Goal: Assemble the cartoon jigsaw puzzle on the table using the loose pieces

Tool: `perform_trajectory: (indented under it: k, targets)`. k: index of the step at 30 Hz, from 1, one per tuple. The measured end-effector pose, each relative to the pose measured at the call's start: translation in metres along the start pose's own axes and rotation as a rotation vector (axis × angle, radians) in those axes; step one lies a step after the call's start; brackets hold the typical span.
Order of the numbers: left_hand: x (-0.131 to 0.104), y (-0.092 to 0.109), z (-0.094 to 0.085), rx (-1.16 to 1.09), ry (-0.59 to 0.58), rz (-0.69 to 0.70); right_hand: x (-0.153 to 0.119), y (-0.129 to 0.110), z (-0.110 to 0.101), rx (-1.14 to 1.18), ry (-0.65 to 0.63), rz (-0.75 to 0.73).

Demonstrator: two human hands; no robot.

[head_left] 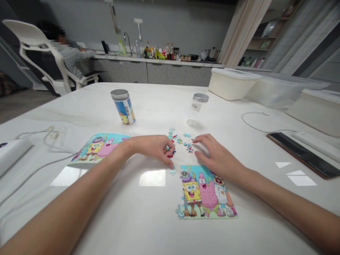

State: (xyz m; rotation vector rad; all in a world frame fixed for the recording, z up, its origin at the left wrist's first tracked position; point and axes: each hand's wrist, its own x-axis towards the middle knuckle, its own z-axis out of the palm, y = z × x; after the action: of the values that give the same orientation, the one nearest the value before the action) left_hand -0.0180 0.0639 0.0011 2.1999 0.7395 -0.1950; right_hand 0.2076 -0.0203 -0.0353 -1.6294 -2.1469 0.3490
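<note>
Loose jigsaw pieces (180, 141) lie scattered on the white table between both hands. My left hand (159, 147) is closed, its fingers curled beside the pile; whatever they hold is hidden. Close to its thumb tip lies a light blue jigsaw piece (173, 170). To the right of the pile, my right hand (209, 150) is open, with thumb and forefinger apart near a few pieces. A mostly assembled cartoon jigsaw puzzle (207, 198) lies flat in front, with an uneven left edge. Partly behind my left forearm is a curled picture sheet (99, 147) showing the same characters.
A printed jar (123, 108) and a clear jar (196, 111), both silver-lidded, stand farther back. Plastic bins (232, 83) line the right rear edge. A phone (305, 152) lies right; a power strip (13, 156) and cables lie left. Another person sits at back left.
</note>
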Motion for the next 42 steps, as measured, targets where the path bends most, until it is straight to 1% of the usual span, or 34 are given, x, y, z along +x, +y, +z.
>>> perform_trajectory:
  k: [5,17,28,29,30,31,32,34,35,36,37,39,40,42]
  targets:
    - [0.0,-0.001,0.001,-0.032,-0.002,0.03,0.0,0.0,0.0,0.01,0.01,-0.008]
    - [0.0,0.001,0.0,-0.003,0.006,0.008,0.0,-0.001,-0.001,0.002,0.015,-0.014]
    - [0.0,-0.003,0.001,-0.024,0.008,0.034,0.0,0.0,0.0,0.016,0.026,-0.018]
    - [0.0,-0.004,0.0,-0.025,0.028,0.034,0.0,0.0,0.0,0.017,0.032,-0.021]
    - [0.0,-0.004,-0.002,-0.018,0.072,0.019,0.0,0.001,0.0,0.018,0.037,-0.023]
    - [0.0,-0.006,-0.004,0.001,0.149,-0.015,0.001,0.001,0.0,0.021,0.04,-0.024]
    - [0.0,-0.007,-0.005,0.038,0.251,-0.066,0.001,0.002,0.0,0.027,0.042,-0.023]
    - [-0.002,-0.013,-0.009,0.195,0.487,-0.199,0.002,0.003,-0.001,0.042,0.043,-0.02]
    - [-0.003,-0.017,-0.01,0.312,0.568,-0.252,0.002,0.003,-0.001,0.049,0.045,-0.016]
    - [-0.004,-0.02,-0.012,0.447,0.607,-0.284,0.002,0.004,-0.001,0.053,0.048,-0.013]
    - [-0.006,-0.024,-0.013,0.565,0.596,-0.294,0.002,0.004,-0.002,0.055,0.053,-0.01]
    - [-0.01,-0.028,-0.015,0.664,0.52,-0.246,0.003,0.004,-0.002,0.052,0.065,-0.007]
    - [-0.011,-0.029,-0.016,0.658,0.491,-0.216,0.003,0.004,-0.003,0.05,0.07,-0.008]
    - [-0.013,-0.026,-0.017,0.578,0.463,-0.147,0.003,0.004,-0.003,0.044,0.078,-0.01]
